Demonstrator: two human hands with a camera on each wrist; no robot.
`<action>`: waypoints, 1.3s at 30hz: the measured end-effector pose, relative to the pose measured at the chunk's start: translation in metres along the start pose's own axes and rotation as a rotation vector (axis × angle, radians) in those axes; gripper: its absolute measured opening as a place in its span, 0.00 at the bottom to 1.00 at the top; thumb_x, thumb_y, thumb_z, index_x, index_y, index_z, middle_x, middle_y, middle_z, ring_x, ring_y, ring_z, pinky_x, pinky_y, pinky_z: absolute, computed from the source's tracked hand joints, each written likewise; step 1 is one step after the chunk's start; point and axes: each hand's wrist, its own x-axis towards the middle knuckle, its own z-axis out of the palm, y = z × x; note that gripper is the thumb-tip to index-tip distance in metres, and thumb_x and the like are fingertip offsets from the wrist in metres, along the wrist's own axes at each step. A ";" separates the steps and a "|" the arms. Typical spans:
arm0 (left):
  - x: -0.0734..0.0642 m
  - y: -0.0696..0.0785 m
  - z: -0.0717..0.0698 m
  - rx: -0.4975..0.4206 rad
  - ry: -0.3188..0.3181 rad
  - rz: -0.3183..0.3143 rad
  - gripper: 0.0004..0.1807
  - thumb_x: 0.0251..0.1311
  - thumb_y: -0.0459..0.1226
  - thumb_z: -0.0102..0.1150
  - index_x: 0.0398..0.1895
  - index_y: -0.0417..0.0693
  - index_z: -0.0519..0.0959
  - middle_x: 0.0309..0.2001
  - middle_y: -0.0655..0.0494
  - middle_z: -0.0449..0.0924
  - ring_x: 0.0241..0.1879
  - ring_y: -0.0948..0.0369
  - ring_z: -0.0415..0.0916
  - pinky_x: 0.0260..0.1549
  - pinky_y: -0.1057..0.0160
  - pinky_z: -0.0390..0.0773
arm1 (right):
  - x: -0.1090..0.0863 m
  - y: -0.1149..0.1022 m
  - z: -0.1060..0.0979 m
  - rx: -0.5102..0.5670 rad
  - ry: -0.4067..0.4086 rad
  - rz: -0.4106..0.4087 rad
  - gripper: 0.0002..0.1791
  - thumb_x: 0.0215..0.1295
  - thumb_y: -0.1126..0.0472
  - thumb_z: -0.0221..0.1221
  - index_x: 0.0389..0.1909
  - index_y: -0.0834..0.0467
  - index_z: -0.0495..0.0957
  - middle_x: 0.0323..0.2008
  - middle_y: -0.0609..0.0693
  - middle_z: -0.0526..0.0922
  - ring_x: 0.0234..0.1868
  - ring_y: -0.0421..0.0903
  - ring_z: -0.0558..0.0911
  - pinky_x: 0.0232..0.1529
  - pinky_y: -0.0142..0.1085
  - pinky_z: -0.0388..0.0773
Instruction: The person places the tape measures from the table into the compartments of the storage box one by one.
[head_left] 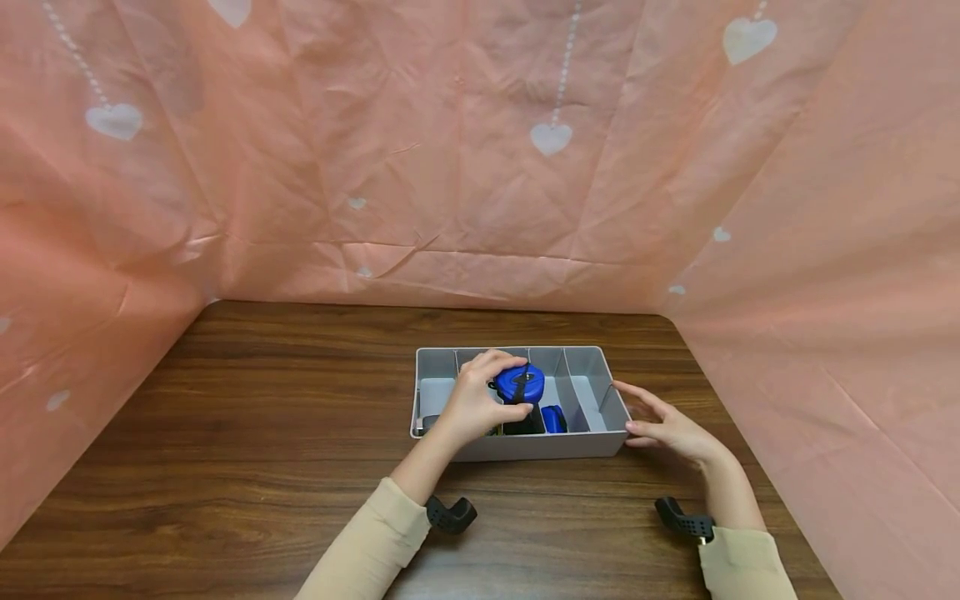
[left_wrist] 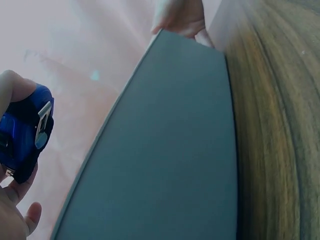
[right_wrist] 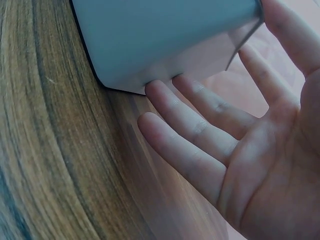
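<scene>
Above the middle of a grey divided tray [head_left: 525, 447], my left hand [head_left: 478, 400] grips a blue and black tape measure [head_left: 519, 383] between thumb and fingers. A metal clip on the tape measure [left_wrist: 27, 132] shows in the left wrist view. My right hand [head_left: 675, 429] is at the tray's right end, its extended fingertips touching the outer wall. Those fingers [right_wrist: 195, 122] look nearly straight in the right wrist view. Inside the tray, a smaller blue object [head_left: 554, 419] sits in a middle compartment. My left hand partly hides the compartments to its left.
Dark wooden table [head_left: 225, 442] lies around the tray. A pink curtain [head_left: 450, 167] with white hearts hangs behind and at both sides. A grey item [head_left: 427, 422] shows partly in the tray's left compartment. Black wrist mounts [head_left: 452, 515] stick out near both sleeves.
</scene>
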 end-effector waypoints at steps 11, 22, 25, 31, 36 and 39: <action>0.003 0.002 0.012 0.029 -0.053 0.072 0.30 0.39 0.39 0.78 0.51 0.50 0.81 0.48 0.63 0.76 0.52 0.63 0.68 0.59 0.50 0.58 | 0.000 0.000 -0.001 -0.006 0.000 -0.005 0.36 0.69 0.69 0.53 0.74 0.59 0.49 0.68 0.76 0.49 0.59 0.65 0.69 0.48 0.48 0.77; 0.006 0.005 0.022 0.050 -0.094 0.079 0.30 0.39 0.40 0.78 0.52 0.50 0.81 0.47 0.62 0.76 0.51 0.63 0.68 0.56 0.51 0.59 | -0.001 -0.001 0.000 -0.001 -0.007 -0.020 0.37 0.69 0.68 0.54 0.74 0.59 0.48 0.67 0.76 0.51 0.58 0.55 0.72 0.49 0.49 0.76; 0.007 0.006 0.024 0.043 -0.094 0.084 0.30 0.39 0.40 0.78 0.51 0.49 0.81 0.47 0.62 0.77 0.51 0.63 0.68 0.55 0.52 0.60 | 0.000 0.000 0.000 -0.005 -0.008 -0.020 0.37 0.69 0.68 0.54 0.74 0.59 0.48 0.67 0.76 0.51 0.59 0.58 0.71 0.49 0.50 0.76; 0.009 0.006 0.029 0.048 -0.100 0.085 0.30 0.39 0.42 0.78 0.51 0.50 0.81 0.47 0.63 0.77 0.51 0.64 0.67 0.54 0.52 0.61 | 0.001 0.000 0.001 -0.006 -0.004 -0.017 0.37 0.69 0.68 0.54 0.74 0.59 0.48 0.67 0.75 0.51 0.60 0.66 0.68 0.49 0.51 0.76; 0.011 0.005 0.035 0.054 -0.094 0.103 0.30 0.38 0.40 0.78 0.51 0.50 0.81 0.46 0.63 0.77 0.51 0.64 0.67 0.54 0.52 0.61 | 0.001 0.001 0.000 -0.010 0.000 -0.012 0.37 0.69 0.67 0.54 0.74 0.59 0.48 0.67 0.75 0.51 0.60 0.65 0.68 0.49 0.51 0.76; 0.013 0.006 0.038 0.068 -0.091 0.116 0.31 0.37 0.41 0.79 0.51 0.50 0.82 0.46 0.62 0.77 0.50 0.65 0.68 0.53 0.54 0.61 | 0.000 0.001 0.000 -0.008 0.000 -0.010 0.37 0.69 0.67 0.53 0.74 0.59 0.48 0.67 0.75 0.52 0.60 0.64 0.69 0.49 0.51 0.76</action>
